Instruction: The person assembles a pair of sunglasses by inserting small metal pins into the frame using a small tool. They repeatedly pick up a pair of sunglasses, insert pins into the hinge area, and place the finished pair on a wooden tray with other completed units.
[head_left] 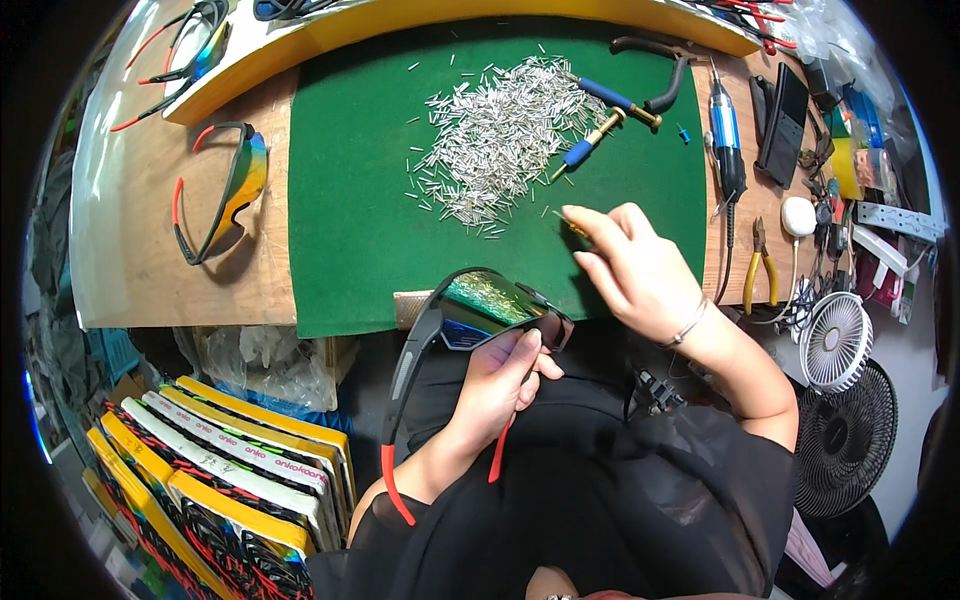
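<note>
My left hand grips a pair of wraparound sunglasses at the near edge of a green mat. They have a mirrored lens, a black frame and red temple tips pointing toward me. My right hand hovers over the mat, to the right of the sunglasses and apart from them. Its thumb and fingers pinch something small and yellowish with a thin tip, mostly hidden. Beyond both hands lies a heap of short silvery metal pins. Two blue-handled hand tools with brass-coloured ends rest at the heap's right side.
Another pair of sunglasses lies on the wooden table at left. A yellow-edged tray spans the back. Rightward are a blue pen-shaped power tool, a phone, yellow-handled pliers and fans. Boxes of glasses stand lower left.
</note>
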